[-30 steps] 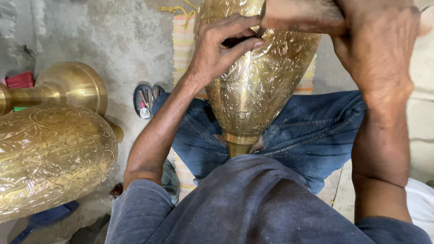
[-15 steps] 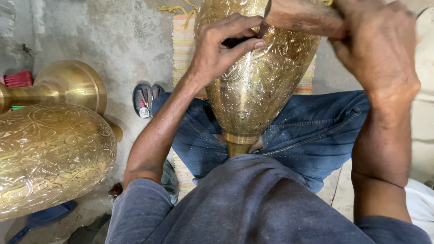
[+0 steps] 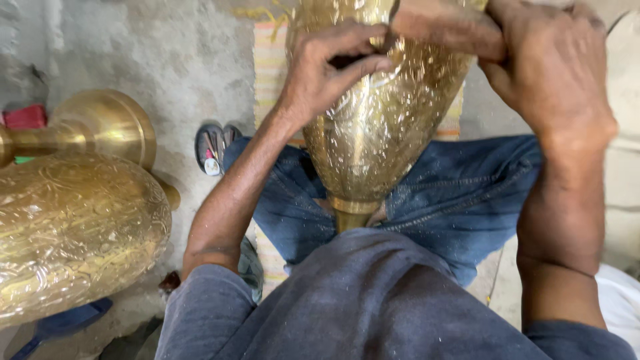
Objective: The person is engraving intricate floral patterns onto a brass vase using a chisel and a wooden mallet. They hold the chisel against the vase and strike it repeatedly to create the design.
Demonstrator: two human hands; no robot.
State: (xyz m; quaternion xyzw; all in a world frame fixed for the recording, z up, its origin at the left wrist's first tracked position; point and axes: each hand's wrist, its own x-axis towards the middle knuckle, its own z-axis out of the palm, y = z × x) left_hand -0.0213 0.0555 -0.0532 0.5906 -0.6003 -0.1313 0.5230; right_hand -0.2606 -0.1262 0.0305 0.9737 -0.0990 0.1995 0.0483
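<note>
A large engraved brass vase (image 3: pixel 380 140) stands between my crossed legs in blue jeans, its narrow foot toward my body. My left hand (image 3: pixel 327 73) rests on its upper side, thumb and fingers pinched on a small dark tool (image 3: pixel 348 61) held against the metal. My right hand (image 3: pixel 553 80) is closed around a brown wooden handle-like piece (image 3: pixel 447 27) that reaches left over the vase, just above my left fingers. What the tool's tip touches is hidden.
A second engraved brass vase body (image 3: pixel 73 233) lies at the left, with a smooth brass base piece (image 3: pixel 100 127) behind it. A pair of sandals (image 3: pixel 212 148) sits on the concrete floor. A striped mat (image 3: pixel 270 67) lies under my legs. Blue cloth (image 3: pixel 63 323) is at the lower left.
My right hand and the wooden piece have dipped slightly toward the vase. My left hand keeps its pinch in the same spot.
</note>
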